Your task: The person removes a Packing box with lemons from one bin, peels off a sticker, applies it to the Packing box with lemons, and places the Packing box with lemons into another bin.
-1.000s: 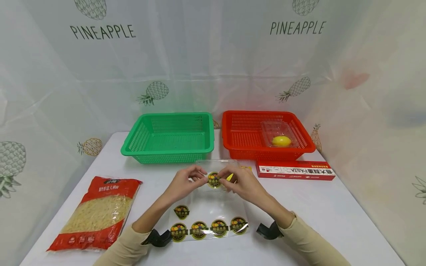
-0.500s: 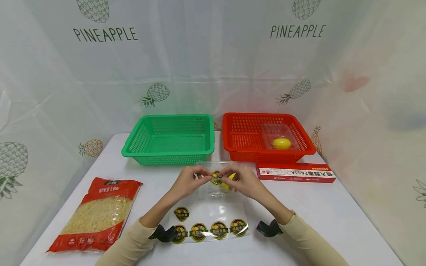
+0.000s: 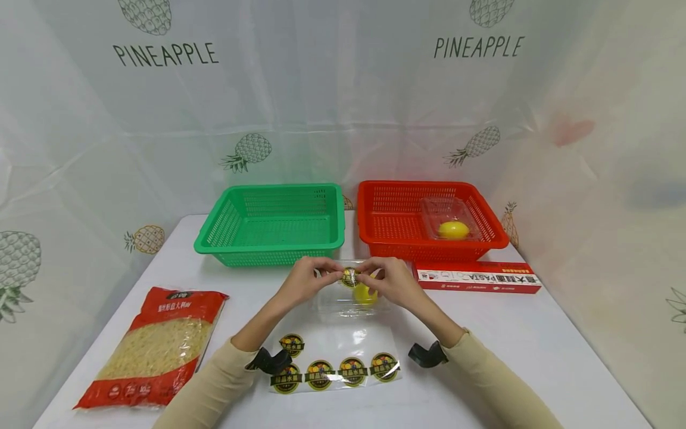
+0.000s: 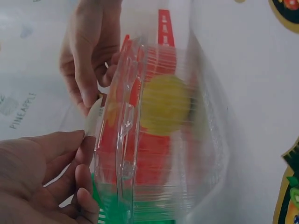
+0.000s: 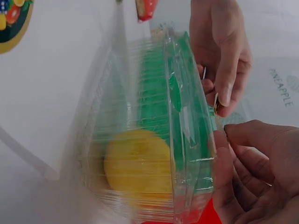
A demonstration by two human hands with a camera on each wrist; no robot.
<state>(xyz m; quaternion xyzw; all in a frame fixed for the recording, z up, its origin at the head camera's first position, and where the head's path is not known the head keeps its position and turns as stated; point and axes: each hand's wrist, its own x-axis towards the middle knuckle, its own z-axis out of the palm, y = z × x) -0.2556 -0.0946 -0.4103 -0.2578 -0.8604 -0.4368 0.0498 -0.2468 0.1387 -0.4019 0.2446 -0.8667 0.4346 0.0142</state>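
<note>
A round black-and-gold fruit sticker is pinched between both hands, one on each side. My left hand grips its left edge with thumb and forefinger. My right hand does the same on the right. Just below lies a clear plastic clamshell box with its lid down and a yellow lemon inside. In the left wrist view the sticker stands bowed close to the box lid; whether it touches I cannot tell. Nearer me lies a clear sheet bearing several such stickers.
Behind stand a green basket and a red basket; the red one holds another clear box with a lemon. A red pasta box lies at right, a bag of pasta at left.
Both hands have moved slightly forward, away from me, carrying the sticker over the clear box. More of the box and its lemon now shows below the hands.
</note>
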